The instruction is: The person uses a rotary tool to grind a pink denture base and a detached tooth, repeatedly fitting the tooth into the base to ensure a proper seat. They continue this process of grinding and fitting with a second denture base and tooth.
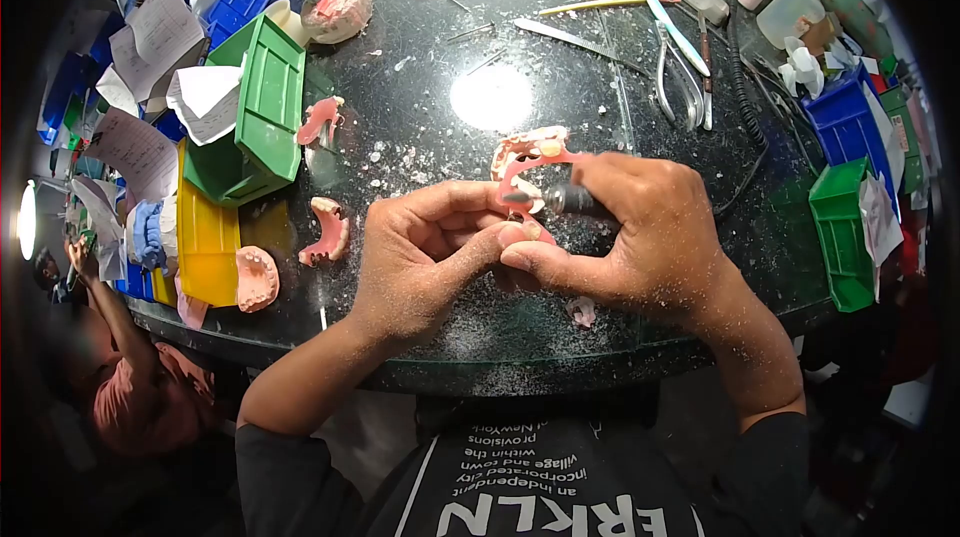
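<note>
Near the middle of the dark table, my left hand pinches a pink denture plate at its lower end between thumb and fingers. My right hand is closed around a dark cylindrical handpiece, its front end pointing left at the denture. The right thumb meets the left thumb at the denture's lower edge. Just behind the denture lies a pale dental cast. White dust covers both hands and forearms. The tip of the handpiece is too small to tell.
Two pink denture pieces and a pink cast lie left. Green and yellow bins line that side. Pliers, a knife and a toothbrush lie behind. A green bin stands right. Another person sits far left.
</note>
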Demonstrator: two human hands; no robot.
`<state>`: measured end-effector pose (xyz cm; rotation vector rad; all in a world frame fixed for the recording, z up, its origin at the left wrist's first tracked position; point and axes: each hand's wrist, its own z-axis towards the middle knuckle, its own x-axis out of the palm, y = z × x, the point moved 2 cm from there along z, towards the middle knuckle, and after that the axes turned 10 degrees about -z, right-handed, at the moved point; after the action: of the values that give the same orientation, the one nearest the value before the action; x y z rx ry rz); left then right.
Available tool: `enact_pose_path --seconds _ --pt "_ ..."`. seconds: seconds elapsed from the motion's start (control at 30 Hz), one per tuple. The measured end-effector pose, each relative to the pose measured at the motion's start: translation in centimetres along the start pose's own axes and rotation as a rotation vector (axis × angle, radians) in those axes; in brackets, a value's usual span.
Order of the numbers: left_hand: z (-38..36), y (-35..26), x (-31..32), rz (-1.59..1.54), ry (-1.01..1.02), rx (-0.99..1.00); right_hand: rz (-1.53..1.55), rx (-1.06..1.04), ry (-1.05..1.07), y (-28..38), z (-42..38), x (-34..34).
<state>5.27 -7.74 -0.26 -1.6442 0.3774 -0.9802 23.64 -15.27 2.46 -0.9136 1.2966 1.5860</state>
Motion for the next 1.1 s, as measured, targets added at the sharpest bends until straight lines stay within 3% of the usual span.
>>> enact_pose_path --seconds 0.07,0.17,0.23,0.37,0.47,0.57,0.67,0.77,0.87,0.97,1.1 --pt "-0.05 -0.06 -0.01 0.012 -0.003 -0.016 0.028 -0.029 -0.117 -0.20 0.05 0.34" --pt "-0.08 0.05 0.12 0.023 -0.015 0.016 -0.019 0.007 0.045 0.02 -0.24 0.19" --pt "-0.06 -0.18 0.14 0.063 -0.009 0.000 0.049 -0.002 -0.064 -0.02 -0.04 0.30" --pt "-0.12 -0.10 0.26 0.075 -0.027 0.017 0.018 -0.022 0.003 -0.06 -0.25 0.67" --pt "-0.19 -0.32 0.33 0.098 -0.053 -0.007 0.062 -0.022 -0.120 0.10 0.09 0.23" --pt "-0.23 -0.19 0.41 0.117 -0.052 0.048 -0.005 -0.005 0.021 0.04 -0.22 0.72" --pt "-0.21 -0.21 0.34 0.116 -0.049 0.039 0.045 -0.014 -0.114 -0.03 0.05 0.43" --pt "-0.30 -0.33 0.49 0.158 -0.060 0.025 -0.042 -0.023 -0.028 0.08 -0.32 0.90" --pt "-0.27 -0.43 0.56 0.104 -0.080 0.003 -0.020 -0.034 -0.119 0.13 0.01 0.32" --pt "-0.26 -0.26 0.46 0.148 -0.049 0.055 -0.048 -0.007 0.013 0.16 -0.32 0.69" --pt "-0.20 -0.40 0.53 0.109 -0.065 0.019 -0.028 -0.014 -0.061 0.24 -0.12 0.42"
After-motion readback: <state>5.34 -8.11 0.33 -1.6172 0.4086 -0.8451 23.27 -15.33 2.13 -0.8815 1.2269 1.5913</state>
